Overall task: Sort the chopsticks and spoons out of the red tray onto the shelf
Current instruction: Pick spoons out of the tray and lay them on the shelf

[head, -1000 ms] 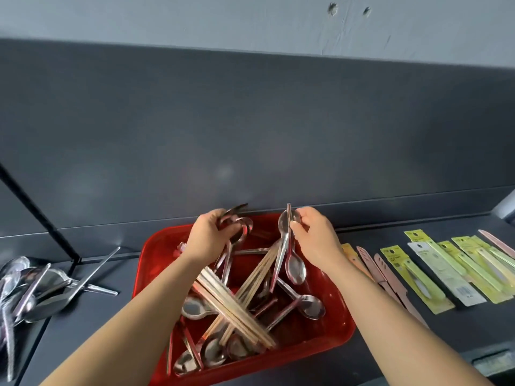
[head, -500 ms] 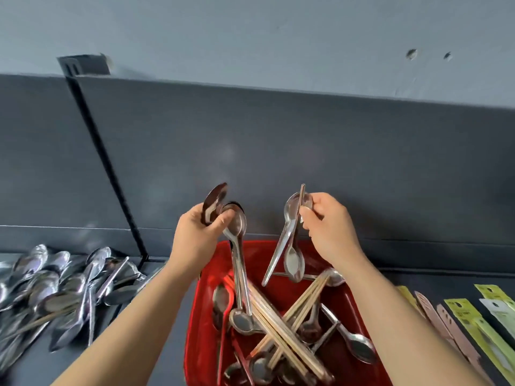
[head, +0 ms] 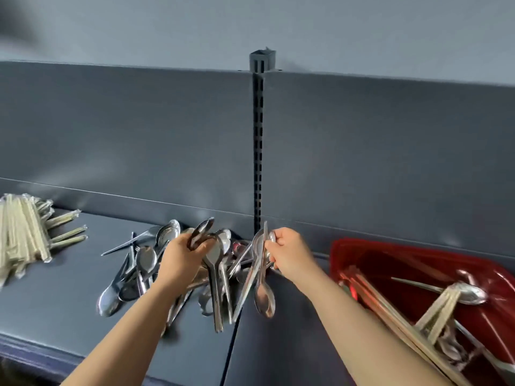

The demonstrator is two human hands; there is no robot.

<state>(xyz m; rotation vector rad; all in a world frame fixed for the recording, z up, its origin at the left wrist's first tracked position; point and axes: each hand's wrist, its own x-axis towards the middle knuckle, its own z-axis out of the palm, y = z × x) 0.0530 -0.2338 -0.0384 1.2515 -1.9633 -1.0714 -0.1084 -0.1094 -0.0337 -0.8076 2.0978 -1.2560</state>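
My left hand [head: 181,260] grips a small bunch of metal spoons [head: 213,274] that hang down over the spoon pile [head: 139,263] on the grey shelf [head: 55,296]. My right hand [head: 289,253] pinches two or three spoons [head: 260,282] by one end, their other ends dangling beside the pile. The red tray [head: 373,254] sits at the right with several spoons and wrapped chopsticks [head: 434,316] inside. A stack of wrapped chopsticks [head: 25,235] lies at the far left of the shelf.
A slotted upright post [head: 257,151] rises from the shelf's back panel just behind my hands. A seam [head: 231,344] between two shelf boards runs toward me below the spoons. The shelf's front edge [head: 41,346] is at lower left.
Both hands have carried their spoons left, out of the red tray and over the spoon pile. The view has swung left, bringing the chopstick stack into sight.
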